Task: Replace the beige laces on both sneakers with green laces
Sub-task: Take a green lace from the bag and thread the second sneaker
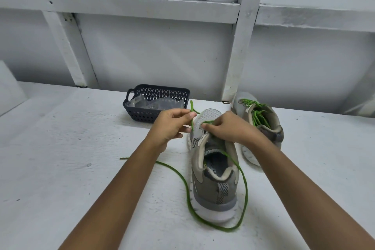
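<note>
Head view, looking down over both forearms. The left hand (pixel 172 126) pinches one end of the green lace (pixel 187 193) between thumb and forefinger and holds it up just off the toe of the near sneaker (pixel 213 180), probably to keep that end taut and clear while the first eyelets are set. The right hand (pixel 227 130) is curled over the front of the eyelet row, its fingertips (pixel 205 126) closed on a short green stretch that crosses the tongue. It appears to be feeding or steadying the lace there, though the eyelet itself is hidden under the fingers.

This sneaker stands heel toward the person, directly under and between the hands, which puts the lacing zone within easy reach of both. The slack of the lace trails down from the right hand's side, loops round the heel and runs out under the left forearm, so most of its length is not yet threaded.

Just beyond the right hand sits the other sneaker (pixel 261 126), with green lacing already criss-crossed up its front. By my reading that shoe is done. No beige lace can be seen.

Beyond the left hand is a dark perforated basket (pixel 156 115) holding crumpled clear plastic (pixel 150 103).

The near sneaker's insole carries printed letters, too small to read, and no brand mark can be made out.
</note>
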Demonstrator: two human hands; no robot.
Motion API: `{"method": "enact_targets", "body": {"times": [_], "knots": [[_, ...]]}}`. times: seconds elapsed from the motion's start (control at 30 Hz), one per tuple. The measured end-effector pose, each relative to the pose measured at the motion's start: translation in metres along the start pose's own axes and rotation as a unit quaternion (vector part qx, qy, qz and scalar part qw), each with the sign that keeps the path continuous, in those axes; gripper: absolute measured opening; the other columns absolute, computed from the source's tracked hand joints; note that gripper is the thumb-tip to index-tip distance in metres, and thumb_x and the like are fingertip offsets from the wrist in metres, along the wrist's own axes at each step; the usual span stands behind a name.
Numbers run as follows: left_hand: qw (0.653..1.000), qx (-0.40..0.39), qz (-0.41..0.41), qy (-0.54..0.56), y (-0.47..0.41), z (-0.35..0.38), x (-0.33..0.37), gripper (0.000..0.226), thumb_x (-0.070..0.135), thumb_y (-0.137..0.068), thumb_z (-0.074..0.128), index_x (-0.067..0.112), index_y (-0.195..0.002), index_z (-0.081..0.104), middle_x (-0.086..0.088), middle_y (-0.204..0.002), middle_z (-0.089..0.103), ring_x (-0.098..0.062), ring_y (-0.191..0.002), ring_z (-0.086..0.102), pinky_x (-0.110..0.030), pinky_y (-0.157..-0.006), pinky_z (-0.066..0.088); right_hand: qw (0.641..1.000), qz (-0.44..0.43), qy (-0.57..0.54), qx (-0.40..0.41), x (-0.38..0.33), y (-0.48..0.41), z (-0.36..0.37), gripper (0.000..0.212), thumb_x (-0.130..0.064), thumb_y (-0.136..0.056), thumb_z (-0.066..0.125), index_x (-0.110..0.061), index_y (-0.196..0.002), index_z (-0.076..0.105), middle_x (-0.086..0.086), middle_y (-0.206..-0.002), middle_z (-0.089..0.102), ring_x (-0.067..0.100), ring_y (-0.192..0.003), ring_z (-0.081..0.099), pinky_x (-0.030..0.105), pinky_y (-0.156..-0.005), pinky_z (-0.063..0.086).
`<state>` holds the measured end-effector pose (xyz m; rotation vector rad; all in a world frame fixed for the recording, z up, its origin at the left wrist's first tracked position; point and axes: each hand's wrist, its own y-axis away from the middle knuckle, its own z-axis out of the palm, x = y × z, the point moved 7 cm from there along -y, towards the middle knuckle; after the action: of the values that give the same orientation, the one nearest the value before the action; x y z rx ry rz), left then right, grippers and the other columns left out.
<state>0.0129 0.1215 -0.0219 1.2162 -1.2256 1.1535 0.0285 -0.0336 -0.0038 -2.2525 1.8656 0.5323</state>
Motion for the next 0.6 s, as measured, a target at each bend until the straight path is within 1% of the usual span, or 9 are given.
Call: {"method": "enact_targets", "body": {"times": [0.07,0.13,0.2,0.27,0.37,0.43,0.53,0.6], "knots": [[1.000,0.019,0.005,0.019,0.000,0.003,-0.002,0.006,0.017,-0.088,0.065,0.018,-0.083,0.068,0.008,-0.058,0.067,-0.002,-0.048,0.059,-0.013,-0.045,0.044,0.998,0.019,-0.052,-0.011,0.005,0.001,0.002,0.046,-0.047,-0.087,0.057,-0.003,-0.084,0.072,0.004,-0.062,0.046,0.015,-0.053,0.042,0.025,-0.047,0.031],[0.999,0.028,0.004,0.040,0.000,0.007,-0.005,0.008,0.010,-0.088,0.063,0.015,-0.082,0.066,0.005,-0.058,0.068,-0.005,-0.051,0.063,-0.014,-0.048,0.049,0.994,0.032,-0.099,-0.018,0.010,0.001,0.006,0.036,-0.038,-0.086,0.061,-0.005,-0.091,0.073,0.006,-0.070,0.054,0.014,-0.058,0.045,0.024,-0.049,0.033],[0.998,0.027,0.001,0.057,0.000,0.011,-0.008,0.010,0.005,-0.088,0.062,0.011,-0.082,0.066,0.002,-0.058,0.068,-0.006,-0.054,0.066,-0.015,-0.052,0.052,0.985,0.040,-0.166,-0.021,0.015,0.002,0.010,0.027,-0.030,-0.086,0.063,-0.005,-0.090,0.074,0.008,-0.076,0.058,0.015,-0.065,0.048,0.024,-0.053,0.036],[0.997,0.027,-0.001,0.069,0.000,0.014,-0.011,0.011,0.000,-0.088,0.061,0.009,-0.083,0.065,0.002,-0.058,0.068,-0.006,-0.056,0.067,-0.015,-0.054,0.053,0.967,0.053,-0.250,-0.017,0.020,0.004,0.013,0.019,-0.021,-0.085,0.065,-0.005,-0.089,0.074,0.007,-0.074,0.060,0.013,-0.063,0.050,0.019,-0.049,0.039],[0.996,0.030,-0.006,0.085,0.001,0.019,-0.014,0.013,-0.003,-0.087,0.061,0.008,-0.083,0.064,-0.002,-0.065,0.068,-0.006,-0.058,0.067,-0.016,-0.056,0.054,0.938,0.061,-0.341,-0.011,0.024,0.006,0.017,0.009,-0.013,-0.084,0.066,-0.009,-0.078,0.072,0.008,-0.076,0.062,0.012,-0.065,0.053,0.012,-0.049,0.042],[0.996,0.040,-0.003,0.074,0.001,0.022,-0.016,0.011,-0.002,-0.086,0.062,0.009,-0.083,0.065,-0.004,-0.071,0.067,-0.002,-0.055,0.064,-0.014,-0.054,0.052,0.934,0.060,-0.353,-0.004,0.025,0.006,0.019,0.012,-0.012,-0.083,0.067,-0.014,-0.072,0.072,0.007,-0.078,0.064,0.012,-0.068,0.054,0.013,-0.053,0.043],[0.997,0.075,0.021,0.027,0.000,0.021,-0.016,0.006,0.003,-0.086,0.065,0.008,-0.087,0.068,-0.002,-0.071,0.064,0.004,-0.048,0.055,-0.012,-0.046,0.043,0.929,0.063,-0.365,0.002,0.026,0.006,0.021,0.011,-0.014,-0.083,0.067,-0.014,-0.074,0.073,0.010,-0.083,0.067,0.015,-0.076,0.056,0.020,-0.063,0.044],[0.995,0.086,0.026,0.051,0.000,0.021,-0.017,0.005,0.000,-0.086,0.063,0.002,-0.090,0.066,-0.005,-0.070,0.062,0.002,-0.048,0.055,-0.013,-0.046,0.046,0.926,0.066,-0.371,0.003,0.027,0.006,0.023,0.009,-0.014,-0.083,0.067,-0.011,-0.077,0.074,0.017,-0.089,0.070,0.015,-0.077,0.057,0.023,-0.067,0.045]]}}
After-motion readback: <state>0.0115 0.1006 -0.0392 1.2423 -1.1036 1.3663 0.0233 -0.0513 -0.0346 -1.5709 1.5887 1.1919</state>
